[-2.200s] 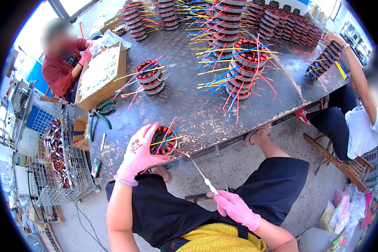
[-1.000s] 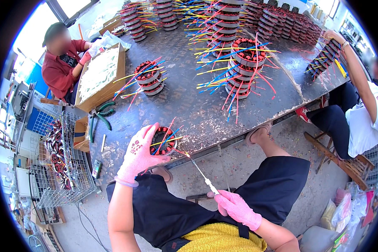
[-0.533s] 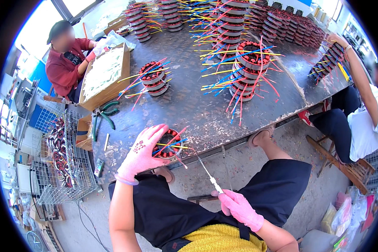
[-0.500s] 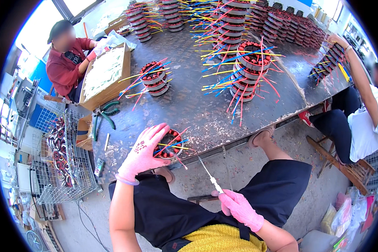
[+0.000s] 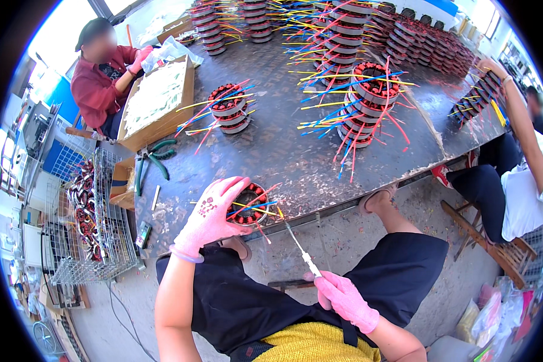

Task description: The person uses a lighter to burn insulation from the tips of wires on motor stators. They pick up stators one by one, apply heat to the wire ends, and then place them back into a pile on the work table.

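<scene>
Near the table's front edge, my left hand (image 5: 216, 212), in a pink glove, grips a ring-shaped motor stator (image 5: 263, 199) from its left side, the thumb below. Red coils line the stator, and red, blue and yellow lead wires stick out of it. My right hand (image 5: 347, 301), also gloved in pink, is closed around the white handle of a slim tool (image 5: 308, 260) with a thin metal shaft. The shaft points up and left, its tip beside the short yellow wire end right of the stator. Whether tip and wire touch, I cannot tell.
A short stator stack (image 5: 230, 110) and a taller one (image 5: 374, 102) stand farther back. Green-handled pliers (image 5: 157, 158) lie left, by a carton (image 5: 185, 96) of white pieces. A wire basket (image 5: 96, 241) stands beside the table. One co-worker sits far left, another at right handling a stator stack (image 5: 478, 96).
The whole view has shifted slightly. A yellow wire end now shows at the tool's tip, where a reddish wire showed before. Both hands keep their hold.
</scene>
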The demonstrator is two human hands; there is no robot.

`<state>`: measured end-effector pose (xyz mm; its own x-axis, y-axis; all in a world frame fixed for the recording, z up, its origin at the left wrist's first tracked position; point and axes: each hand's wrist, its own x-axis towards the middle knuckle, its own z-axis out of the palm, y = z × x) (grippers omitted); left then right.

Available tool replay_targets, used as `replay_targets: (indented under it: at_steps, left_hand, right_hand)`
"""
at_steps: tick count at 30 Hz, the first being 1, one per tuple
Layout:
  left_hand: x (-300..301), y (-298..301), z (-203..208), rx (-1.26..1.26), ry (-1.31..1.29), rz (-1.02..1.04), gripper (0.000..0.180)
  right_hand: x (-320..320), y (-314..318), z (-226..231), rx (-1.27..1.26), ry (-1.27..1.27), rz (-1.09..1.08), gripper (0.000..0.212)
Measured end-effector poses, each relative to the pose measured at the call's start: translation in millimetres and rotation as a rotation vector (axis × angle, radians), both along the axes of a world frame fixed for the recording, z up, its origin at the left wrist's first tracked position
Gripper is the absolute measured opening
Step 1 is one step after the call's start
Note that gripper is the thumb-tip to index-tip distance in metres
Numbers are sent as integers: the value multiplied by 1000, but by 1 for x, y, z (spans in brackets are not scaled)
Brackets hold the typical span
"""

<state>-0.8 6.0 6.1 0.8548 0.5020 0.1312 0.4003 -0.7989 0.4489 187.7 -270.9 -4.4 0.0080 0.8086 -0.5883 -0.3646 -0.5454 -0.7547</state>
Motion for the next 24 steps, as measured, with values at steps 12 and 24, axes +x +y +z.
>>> replay_targets:
  at_steps: [12,24]
  left_hand:
    - [1,2,-1,9,-8,-13,98]
    - [1,-1,1,8,1,10,98]
  right_hand:
    - [0,-2,-1,3,6,-12,41]
    - [1,-1,5,27,-54,21,40]
